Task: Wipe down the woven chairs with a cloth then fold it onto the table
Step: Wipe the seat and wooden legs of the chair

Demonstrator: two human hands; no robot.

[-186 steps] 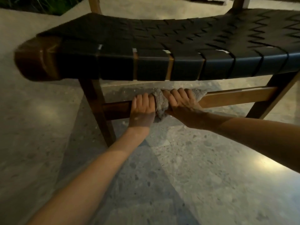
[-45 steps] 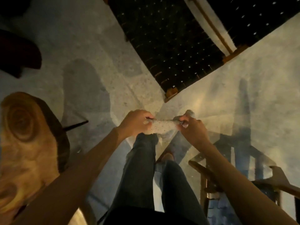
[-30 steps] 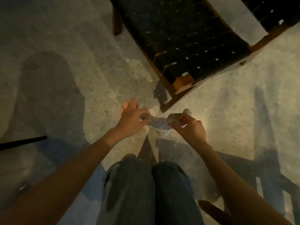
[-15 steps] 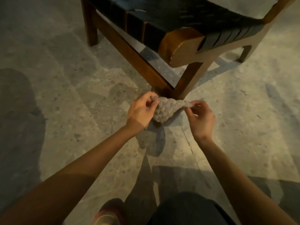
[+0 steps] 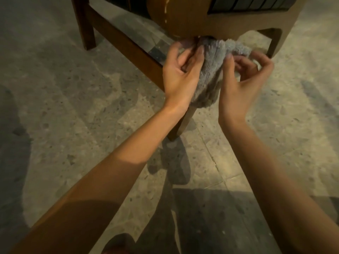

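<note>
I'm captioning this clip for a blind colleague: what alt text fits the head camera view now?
Two bare hands hold a fluffy grey cloth at the corner of a wooden chair: the left hand grips its left side, the right hand pinches its right edge. A speckled stone floor lies beneath.

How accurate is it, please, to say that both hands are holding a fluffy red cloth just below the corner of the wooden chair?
Not quite: the cloth is grey, not red. The head view shows the left hand and the right hand both holding it just below the corner of the wooden chair.
</note>
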